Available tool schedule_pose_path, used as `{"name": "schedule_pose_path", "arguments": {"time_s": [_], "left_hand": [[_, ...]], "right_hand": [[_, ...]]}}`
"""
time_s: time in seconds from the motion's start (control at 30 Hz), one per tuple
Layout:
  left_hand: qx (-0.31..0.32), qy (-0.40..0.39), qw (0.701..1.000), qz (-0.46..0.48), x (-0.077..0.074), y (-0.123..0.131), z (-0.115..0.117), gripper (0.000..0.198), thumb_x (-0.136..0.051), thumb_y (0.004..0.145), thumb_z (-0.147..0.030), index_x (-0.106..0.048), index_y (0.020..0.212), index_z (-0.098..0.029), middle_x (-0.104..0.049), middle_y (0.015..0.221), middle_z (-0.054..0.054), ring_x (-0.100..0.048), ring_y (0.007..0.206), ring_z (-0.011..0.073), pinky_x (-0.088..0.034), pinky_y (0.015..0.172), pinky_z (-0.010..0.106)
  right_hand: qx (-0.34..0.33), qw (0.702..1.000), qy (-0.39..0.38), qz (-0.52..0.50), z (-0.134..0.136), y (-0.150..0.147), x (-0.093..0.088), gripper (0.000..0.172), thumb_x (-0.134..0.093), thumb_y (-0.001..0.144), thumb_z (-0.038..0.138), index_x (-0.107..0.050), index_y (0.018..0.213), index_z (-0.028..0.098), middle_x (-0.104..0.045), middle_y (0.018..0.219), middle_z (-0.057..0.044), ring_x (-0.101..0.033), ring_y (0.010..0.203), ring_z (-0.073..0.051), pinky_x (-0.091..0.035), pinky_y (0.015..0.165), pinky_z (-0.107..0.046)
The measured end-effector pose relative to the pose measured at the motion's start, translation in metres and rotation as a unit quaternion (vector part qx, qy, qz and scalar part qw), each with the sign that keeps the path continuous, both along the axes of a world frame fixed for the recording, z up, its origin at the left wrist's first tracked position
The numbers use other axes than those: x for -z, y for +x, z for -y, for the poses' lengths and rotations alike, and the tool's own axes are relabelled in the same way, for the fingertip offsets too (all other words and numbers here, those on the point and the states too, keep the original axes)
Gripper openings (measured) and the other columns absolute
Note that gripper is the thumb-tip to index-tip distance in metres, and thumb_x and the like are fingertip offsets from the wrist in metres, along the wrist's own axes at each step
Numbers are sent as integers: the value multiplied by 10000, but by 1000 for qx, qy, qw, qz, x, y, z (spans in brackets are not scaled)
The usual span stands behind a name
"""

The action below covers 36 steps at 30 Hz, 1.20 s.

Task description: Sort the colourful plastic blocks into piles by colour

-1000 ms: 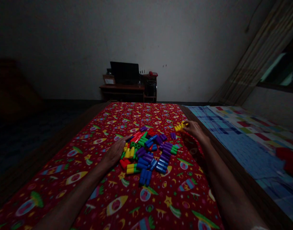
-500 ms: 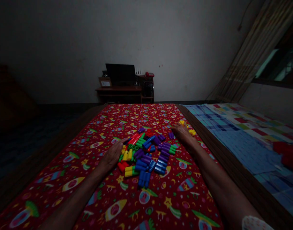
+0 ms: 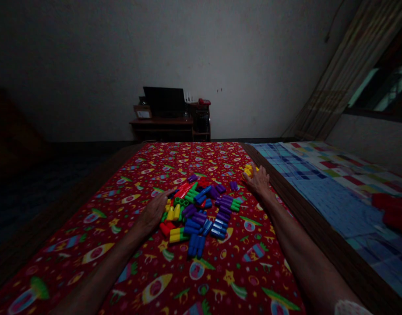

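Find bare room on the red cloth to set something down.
Free: the near cloth between the forearms, and the far stretch between the pile and desk. Crowded: the middle, with the pile and the left hand at its edge, and the right side, where the right hand partly covers yellow blocks.

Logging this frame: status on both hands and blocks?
Left hand at left edge of block pile, grip unclear. Right hand at yellow blocks, grip unclear. Small purple block lies between right hand and pile.

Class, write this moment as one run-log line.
left hand: at block pile | right hand: at yellow blocks | beneath: red patterned cloth
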<state>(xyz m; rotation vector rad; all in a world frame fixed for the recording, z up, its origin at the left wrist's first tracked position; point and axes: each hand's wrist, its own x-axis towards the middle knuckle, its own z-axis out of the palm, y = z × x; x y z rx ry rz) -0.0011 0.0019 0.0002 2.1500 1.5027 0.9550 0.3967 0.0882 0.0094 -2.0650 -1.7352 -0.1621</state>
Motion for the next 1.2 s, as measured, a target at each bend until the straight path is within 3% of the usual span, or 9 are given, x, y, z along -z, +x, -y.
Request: {"name": "schedule_pose_path", "arguments": {"time_s": [0.27, 0.43, 0.5, 0.6, 0.7, 0.77, 0.83, 0.97, 1.2], "left_hand": [[1, 3, 1000, 13, 2, 0, 1, 587, -218, 951, -495, -550, 1309, -170, -575, 1346, 95, -509, 1257, 236, -365, 1107, 439], [1, -1, 1000, 16, 2, 1, 2, 582, -217, 955, -494, -546, 1305, -165, -565, 1355, 100, -504, 1261, 225, -357, 1113, 429], [1, 2, 1000, 13, 2, 1, 1, 582, -220, 952, -494, -554, 1293, -161, -564, 1355, 103, -499, 1266, 227, -349, 1117, 432], [0, 2, 1000, 12, 3, 1, 1, 601, -214, 946, -499, -562, 1280, -139, -567, 1347, 119, -498, 1268, 234, -342, 1120, 433], [1, -6, 1000, 17, 2, 2, 2, 585, -217, 948, -482, -557, 1282, -143, -566, 1349, 116, -501, 1265, 230, -354, 1114, 429], [2, -5, 1000, 21, 2, 2, 3, 570, -217, 949, -466, -554, 1284, -151, -568, 1348, 108, -506, 1259, 226, -368, 1105, 427], [0, 4, 1000, 22, 2, 2, 3, 563, -214, 946, -447, -543, 1291, -147, -571, 1343, 109, -509, 1255, 228, -377, 1098, 431], [-18, 25, 1000, 3, 5, 1, 0, 530, -311, 912, -427, -506, 1310, -138, -578, 1315, 127, -539, 1210, 250, -412, 1058, 444], [-129, 79, 988, 4, 13, -4, -9, 481, -549, 765, -398, -576, 1180, -156, -607, 1081, 117, -623, 955, 252, -527, 853, 407]], "right_hand": [[2, 1000, -7, -25, -4, 3, 10, 505, -446, 913, 461, -502, 1345, 205, -479, 1350, -201, -474, 1220, -325, -369, 980, -488], [-32, 996, 72, -44, 0, -9, -19, 445, -484, 905, 382, -551, 1287, 165, -479, 1372, -215, -433, 1270, -356, -321, 1012, -563], [-105, 985, 105, -86, 10, -31, -40, 376, -472, 912, 319, -591, 1231, 161, -580, 1272, -184, -507, 1206, -313, -370, 1001, -495], [-317, 933, 63, -158, 41, -85, -63, 308, -403, 953, 301, -642, 1122, 204, -696, 1056, -97, -639, 970, -211, -478, 870, -338], [-551, 827, 14, -113, 80, -149, -58, 278, -448, 950, 290, -599, 1172, 216, -659, 1161, -73, -611, 1035, -179, -474, 883, -286], [-641, 767, 19, -19, 99, -182, -43, 247, -507, 917, 215, -599, 1145, 191, -597, 1253, -108, -535, 1162, -205, -423, 979, -325], [-651, 757, 23, 44, 107, -202, -26, 195, -529, 897, 165, -613, 1072, 159, -623, 1166, -128, -527, 1147, -229, -399, 1004, -365], [-617, 784, 30, 54, 98, -201, -14, 171, -544, 885, 133, -632, 1030, 154, -674, 974, -111, -601, 965, -217, -457, 888, -356], [-457, 844, 129, -248, 59, -131, -56, 230, -539, 884, 233, -726, 1016, 211, -749, 962, -38, -691, 850, -183, -519, 756, -277]]}}
